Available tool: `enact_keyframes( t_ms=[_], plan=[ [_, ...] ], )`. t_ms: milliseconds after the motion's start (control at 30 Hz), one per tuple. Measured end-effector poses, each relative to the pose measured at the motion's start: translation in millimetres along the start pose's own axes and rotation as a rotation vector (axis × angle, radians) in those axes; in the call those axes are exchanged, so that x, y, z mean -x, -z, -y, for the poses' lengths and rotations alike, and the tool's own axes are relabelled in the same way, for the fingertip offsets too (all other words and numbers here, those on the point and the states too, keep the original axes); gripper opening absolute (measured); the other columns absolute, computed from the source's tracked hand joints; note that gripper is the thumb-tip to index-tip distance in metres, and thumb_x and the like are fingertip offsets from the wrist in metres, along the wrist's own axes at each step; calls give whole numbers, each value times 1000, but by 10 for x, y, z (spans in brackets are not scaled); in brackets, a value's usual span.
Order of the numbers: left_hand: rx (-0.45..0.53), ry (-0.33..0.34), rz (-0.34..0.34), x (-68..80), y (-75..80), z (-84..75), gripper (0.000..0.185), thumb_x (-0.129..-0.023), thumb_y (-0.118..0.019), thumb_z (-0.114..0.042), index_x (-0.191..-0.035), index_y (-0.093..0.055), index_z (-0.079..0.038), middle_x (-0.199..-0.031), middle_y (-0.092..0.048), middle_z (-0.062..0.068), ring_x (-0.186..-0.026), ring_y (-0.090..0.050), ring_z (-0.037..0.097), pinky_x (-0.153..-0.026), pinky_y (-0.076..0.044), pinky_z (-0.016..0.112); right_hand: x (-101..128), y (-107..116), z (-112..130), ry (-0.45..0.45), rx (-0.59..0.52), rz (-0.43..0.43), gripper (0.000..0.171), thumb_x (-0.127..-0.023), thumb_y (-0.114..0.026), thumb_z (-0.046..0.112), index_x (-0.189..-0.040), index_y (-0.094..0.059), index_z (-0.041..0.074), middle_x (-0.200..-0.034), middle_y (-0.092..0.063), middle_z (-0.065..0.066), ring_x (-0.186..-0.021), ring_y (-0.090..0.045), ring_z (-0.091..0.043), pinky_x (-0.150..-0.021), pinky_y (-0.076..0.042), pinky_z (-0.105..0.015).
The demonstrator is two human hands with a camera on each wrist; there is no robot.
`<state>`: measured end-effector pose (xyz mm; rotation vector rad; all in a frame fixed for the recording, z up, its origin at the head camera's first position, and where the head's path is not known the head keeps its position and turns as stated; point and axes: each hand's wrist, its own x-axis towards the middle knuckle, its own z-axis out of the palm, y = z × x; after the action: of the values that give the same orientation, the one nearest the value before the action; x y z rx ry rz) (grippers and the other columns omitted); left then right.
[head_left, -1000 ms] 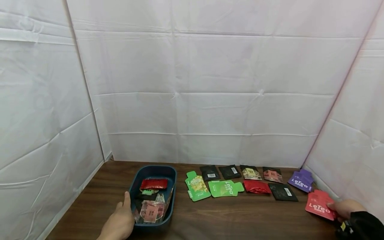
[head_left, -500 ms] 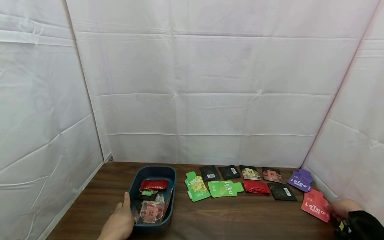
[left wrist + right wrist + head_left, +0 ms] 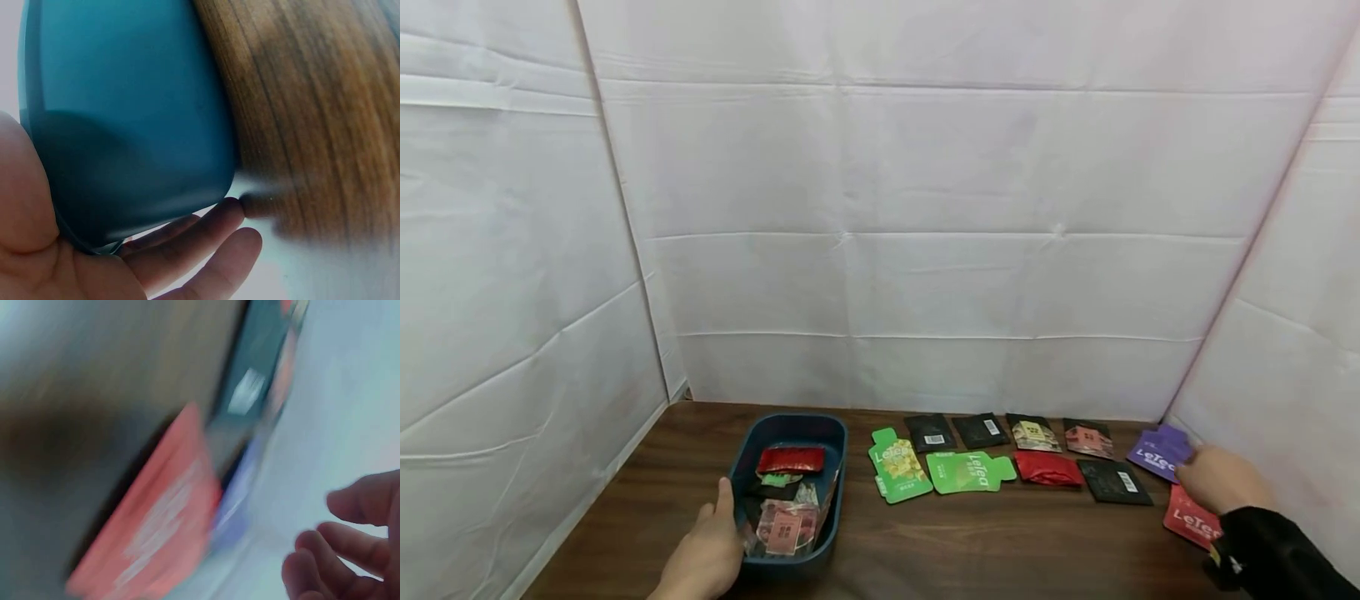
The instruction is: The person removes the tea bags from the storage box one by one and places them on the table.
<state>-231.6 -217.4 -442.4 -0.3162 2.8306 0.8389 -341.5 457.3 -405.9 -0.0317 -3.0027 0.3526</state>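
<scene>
Steadying hand: the left hand (image 3: 700, 550) grips the near left end of a dark blue, round-cornered plastic tray (image 3: 786, 569), its thumb along the side and its fingers curled round the end.
Tray contents: a shiny red foil sachet (image 3: 791, 459) lies at the far end, and a clear packet with a pink label (image 3: 786, 529) at the near end, with dark and green pieces between them.
Reaching hand: the right hand (image 3: 1225, 482) has nothing in its grasp; the wrist view shows loosely bent fingers, the thumb well apart from them.
Red LeTea packet: this flat red card packet (image 3: 1191, 515) lies on the brown wood-grain table (image 3: 1000, 542), partly covered by the right hand in the head view.
Purple LeTea packet: the flat purple card packet (image 3: 1157, 452) lies just beyond the red one, beside the right hand; contact cannot be told.
Change: half a second ago the right hand was at the red packet's edge; now it is off it and farther up, near the purple one.
Meaning: the red packet seems placed and released, ending the row of packets on the right.
</scene>
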Motion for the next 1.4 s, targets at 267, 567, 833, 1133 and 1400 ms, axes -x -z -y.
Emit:
enact_keyframes(
  t_ms=[267,567,833,1133,1400],
  plan=[
    [-13,21,-15,-21,-25,-50,70,-100,-49,-5,-155,-7,9,-137,-37,43,-113,-55,48,-86,-48,58,-79,-73,1520,536,102,-541,62,-84,-68,15,-136,-49,-13,-133,-52,-33,-118,-50,-51,-99,-37,-62],
    [-38,-61,-92,32,-45,-1,72,-95,-53,-1,-153,-13,11,-133,-39,44,-110,-57,47,-85,-49,57,149,-414,3268,934,378,-479,73,-96,-59,32,-157,-28,6,-164,-13,-16,-149,-8,-32,-116,-9,-55],
    [-18,-23,-55,9,-45,-4,74,-96,-54,-3,-155,-12,8,-135,-38,43,-113,-55,49,-88,-47,60,295,-829,4015,1064,483,-303,69,-103,-50,21,-161,-14,21,-166,-5,-3,-150,-3,-23,-117,-7,-52],
    [-1,2,-40,19,-14,-43,68,-98,-47,0,-155,-11,8,-139,-34,43,-119,-51,50,-91,-45,60,379,-1002,4240,1162,659,-176,46,-105,-53,28,-150,-47,32,-158,-35,6,-149,-14,-19,-118,0,-46],
    [-9,7,-41,21,-24,-32,71,-98,-50,-1,-155,-10,8,-138,-36,42,-116,-54,48,-88,-47,58,341,-1049,4182,1237,552,-209,27,-102,-57,21,-123,-66,36,-138,-58,10,-144,-31,-21,-117,-10,-46]
  ],
)
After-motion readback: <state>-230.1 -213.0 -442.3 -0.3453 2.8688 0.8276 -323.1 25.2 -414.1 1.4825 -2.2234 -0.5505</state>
